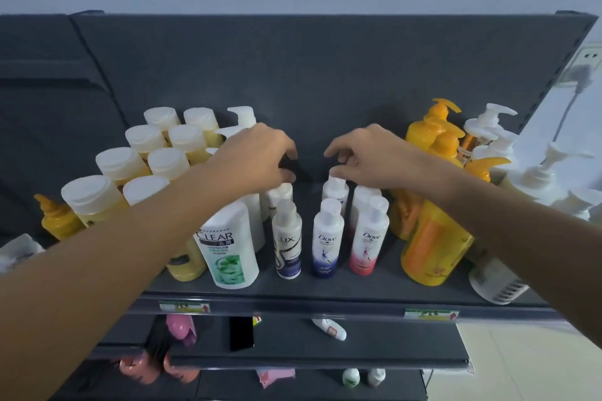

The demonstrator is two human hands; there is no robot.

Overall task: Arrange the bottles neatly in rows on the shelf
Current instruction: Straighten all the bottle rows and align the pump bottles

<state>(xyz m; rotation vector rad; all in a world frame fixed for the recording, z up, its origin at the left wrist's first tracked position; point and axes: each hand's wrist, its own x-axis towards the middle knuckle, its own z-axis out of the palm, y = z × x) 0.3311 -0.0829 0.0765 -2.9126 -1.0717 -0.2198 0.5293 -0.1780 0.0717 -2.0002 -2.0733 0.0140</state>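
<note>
On the dark grey shelf (351, 286) small bottles stand in short rows: a Lux bottle (287, 238), a blue Dove bottle (327, 241) and a pink Dove bottle (368, 238) in front, with white bottles (336, 193) behind them. A white Clear bottle (228, 244) stands to their left. My left hand (260, 156) hovers with curled, parted fingers over the white bottle (280, 194) behind the Lux one. My right hand (368, 156) is curled too, its thumb resting on the cap of the bottle behind the blue Dove. Neither hand grips anything.
Several yellow bottles with white caps (146, 156) fill the left of the shelf. Orange pump bottles (430, 238) and white pump bottles (488, 127) crowd the right. A white ribbed object (498, 283) lies at the front right. Lower shelves hold a black phone (241, 334) and small items.
</note>
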